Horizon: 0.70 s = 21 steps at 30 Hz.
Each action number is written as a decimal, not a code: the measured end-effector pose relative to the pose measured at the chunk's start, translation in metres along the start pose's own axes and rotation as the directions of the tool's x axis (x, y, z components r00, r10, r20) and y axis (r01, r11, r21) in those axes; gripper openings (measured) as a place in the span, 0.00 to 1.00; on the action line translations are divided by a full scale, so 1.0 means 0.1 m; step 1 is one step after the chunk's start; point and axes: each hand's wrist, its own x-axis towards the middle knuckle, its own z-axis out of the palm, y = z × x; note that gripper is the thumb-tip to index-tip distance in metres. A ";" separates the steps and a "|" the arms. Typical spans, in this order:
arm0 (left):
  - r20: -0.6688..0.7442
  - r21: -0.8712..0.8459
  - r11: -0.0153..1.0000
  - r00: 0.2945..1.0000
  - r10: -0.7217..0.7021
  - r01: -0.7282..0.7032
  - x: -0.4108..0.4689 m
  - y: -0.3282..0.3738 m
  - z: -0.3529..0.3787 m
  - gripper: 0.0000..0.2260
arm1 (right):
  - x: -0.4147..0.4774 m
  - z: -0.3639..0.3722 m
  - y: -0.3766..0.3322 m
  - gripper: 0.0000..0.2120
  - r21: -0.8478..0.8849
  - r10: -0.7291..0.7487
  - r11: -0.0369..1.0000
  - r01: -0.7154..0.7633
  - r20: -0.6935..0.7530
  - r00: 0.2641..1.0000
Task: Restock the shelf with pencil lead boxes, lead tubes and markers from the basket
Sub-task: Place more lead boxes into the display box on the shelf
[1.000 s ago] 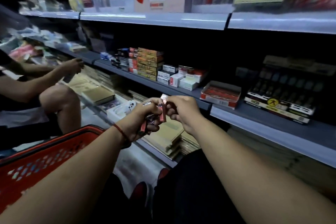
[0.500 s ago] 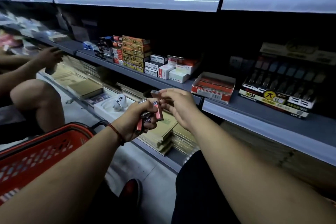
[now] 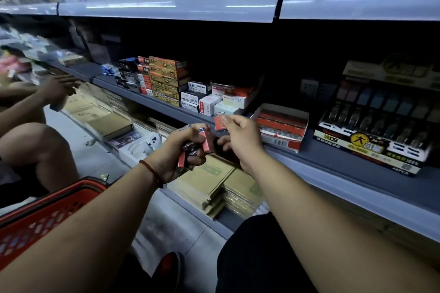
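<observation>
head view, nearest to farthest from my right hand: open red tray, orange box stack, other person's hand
From the right hand:
1. open red tray, just right, on the shelf
2. orange box stack, up-left, same shelf
3. other person's hand, far left

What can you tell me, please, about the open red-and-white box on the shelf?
The box is a low, lidless cardboard tray, white with a red band and a barcode on its front wall. Rows of red and white packs lie flat inside. It sits on the grey shelf, between white boxes and a dark display carton. The right hand, pinching a red pack, is by its left end; no contact shows.
</observation>
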 end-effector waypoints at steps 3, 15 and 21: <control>0.004 -0.063 0.998 1.000 0.004 -0.003 0.17 0.12 -0.01 0.12 | 0.09 -0.11 -0.11 0.07 -0.039 -0.060 0.997 0.061 0.023 0.998; 0.011 -0.203 0.979 1.000 -0.028 0.029 0.78 0.01 0.12 0.05 | 0.34 -0.79 -0.42 0.08 -0.227 -0.105 0.972 0.059 -0.196 0.975; 0.059 -0.268 0.963 0.998 0.009 0.008 0.94 -0.19 0.08 0.02 | 0.31 -0.97 -0.35 0.14 -0.345 -0.033 0.936 -0.065 -0.270 0.962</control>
